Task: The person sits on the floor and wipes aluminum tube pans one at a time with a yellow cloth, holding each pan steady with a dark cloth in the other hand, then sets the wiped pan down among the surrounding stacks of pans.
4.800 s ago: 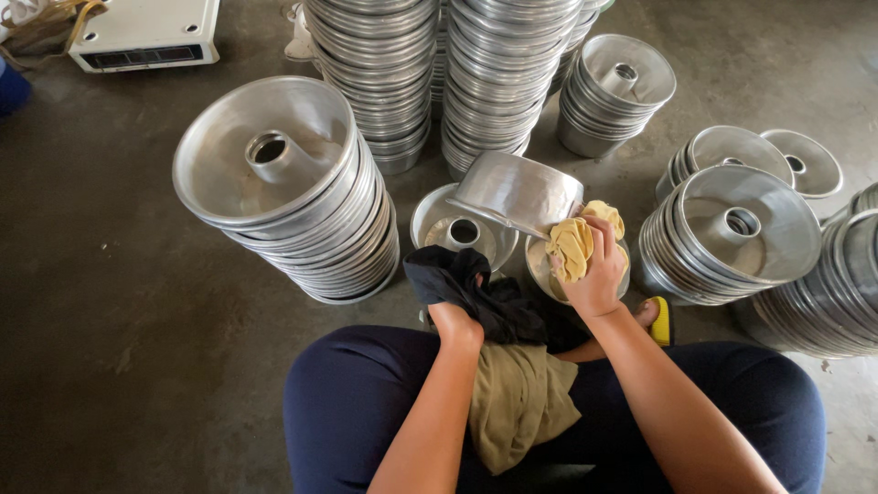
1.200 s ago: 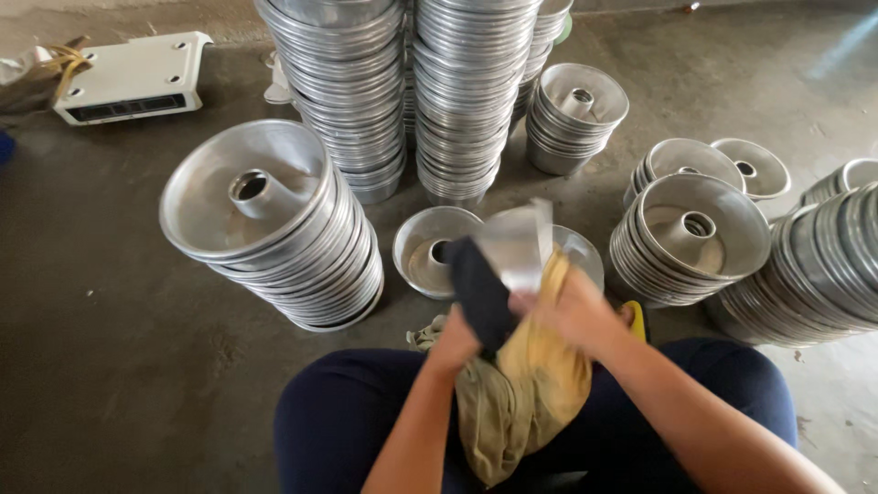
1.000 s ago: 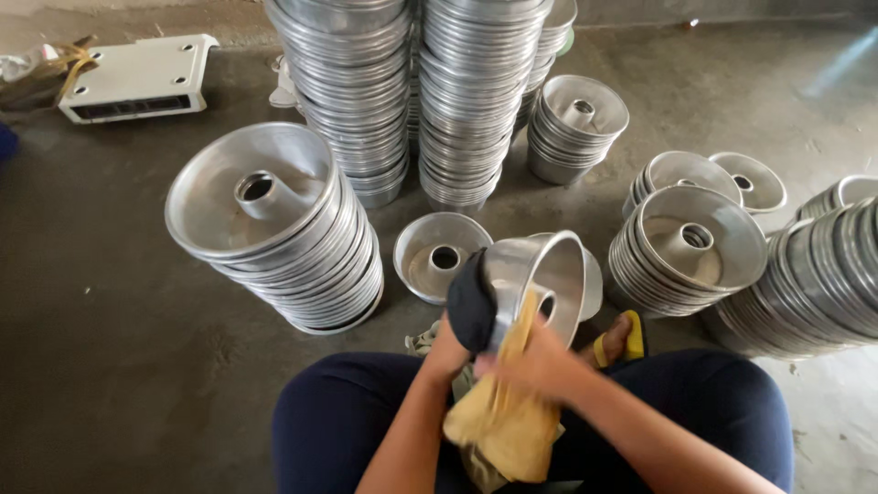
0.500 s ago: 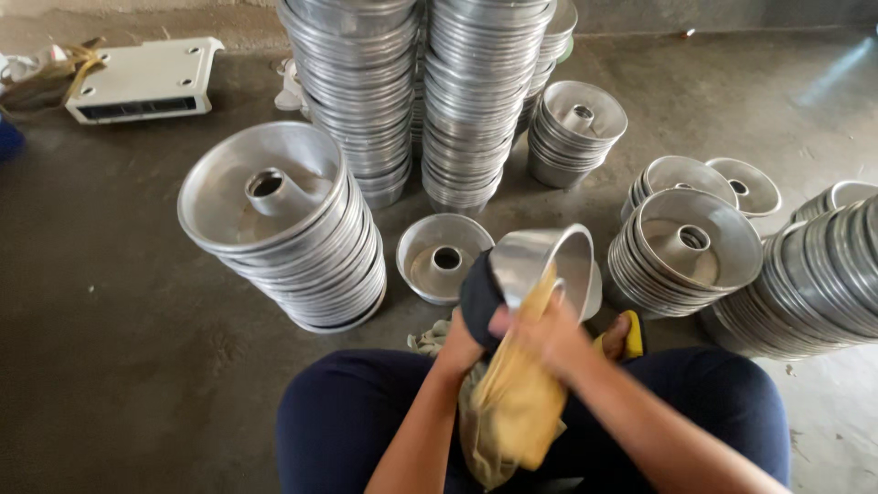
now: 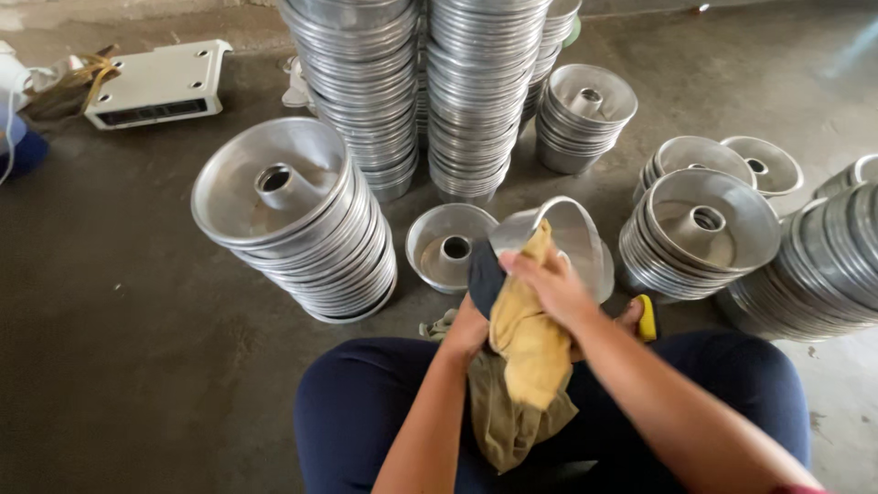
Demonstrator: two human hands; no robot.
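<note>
I sit on the floor with a metal ring-shaped cake pan (image 5: pixel 572 240) tilted on edge in front of my lap. My left hand (image 5: pixel 468 325) holds the pan from its left side through a dark cloth (image 5: pixel 483 277). My right hand (image 5: pixel 549 285) presses a yellow cloth (image 5: pixel 530 343) against the pan's rim, and the cloth hangs down over my lap. A single pan (image 5: pixel 448 245) with a centre tube lies on the floor just left of the held pan.
Stacks of the same metal pans surround me: a wide stack at left (image 5: pixel 293 224), tall stacks behind (image 5: pixel 421 82), a short stack (image 5: pixel 581 114) and stacks at right (image 5: pixel 700 233). A white flat box (image 5: pixel 160 82) lies on the concrete floor (image 5: pixel 119 366) at far left.
The pan has been turned from lying flat to standing on edge. My right hand with the yellow cloth moved from inside the pan to its rim; my left hand keeps its grip.
</note>
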